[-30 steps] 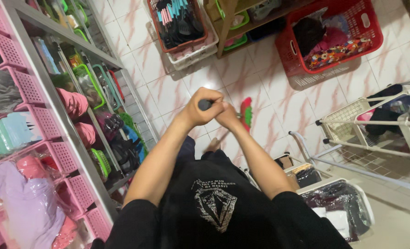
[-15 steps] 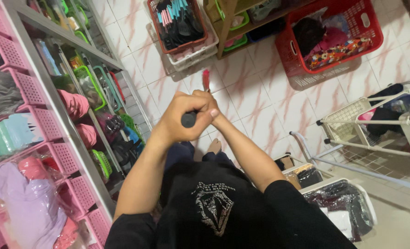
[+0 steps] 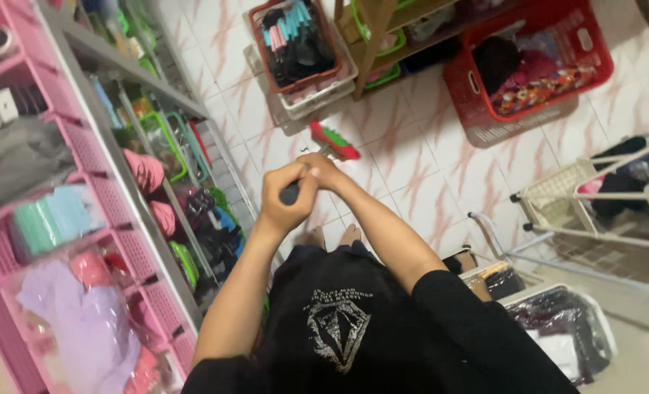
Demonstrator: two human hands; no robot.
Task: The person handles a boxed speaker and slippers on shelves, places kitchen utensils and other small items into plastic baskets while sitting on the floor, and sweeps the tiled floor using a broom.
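I stand on a white tiled floor and look down my black shirt at both hands, held together in front of me. My left hand [image 3: 284, 195] is closed around the dark handle [image 3: 290, 194] of a broom. My right hand [image 3: 326, 171] grips the same handle just beyond it, and the two hands touch. The broom's red and green head [image 3: 334, 141] rests on the tiles a short way past my hands. My bare feet show below my hands.
Pink shelving [image 3: 83, 153] with folded clothes and packets runs along my left. A red basket [image 3: 532, 66] of clothes and stacked baskets [image 3: 302, 51] stand ahead by a wooden shelf. A white wire rack [image 3: 594, 197] and a bin [image 3: 565, 328] are on my right.
The broom head moved from the right of my hands towards the middle and now lies just ahead of them. My hands stayed together on the handle and drew slightly nearer.
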